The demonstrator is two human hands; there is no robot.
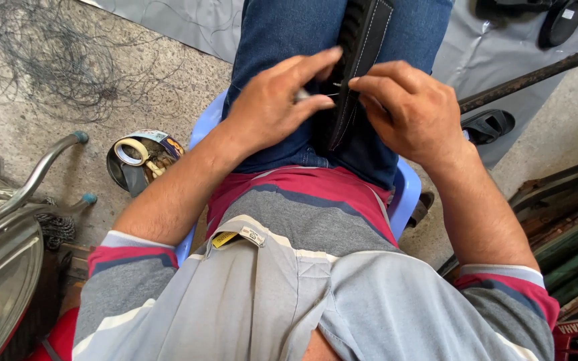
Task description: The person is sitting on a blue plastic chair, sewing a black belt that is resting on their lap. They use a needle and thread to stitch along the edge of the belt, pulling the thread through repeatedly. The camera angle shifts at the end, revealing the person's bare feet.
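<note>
A black sandal [356,60] with a pale stitched edge lies lengthwise on the person's jeans-clad lap, sole turned on its side, and everything else is placed against it. The left hand [272,100] presses on the sandal's left edge, its fingers pinching a small metal tool [306,95], perhaps a needle, though it is too small to tell. The right hand [406,110] clamps the sandal's right edge, fingertips pressed together at the seam. Holding the edge firm close to the tool point looks wise. A tin with tape rolls [143,159] sits on the floor left of the sandal; another sandal [488,125] lies to its right.
</note>
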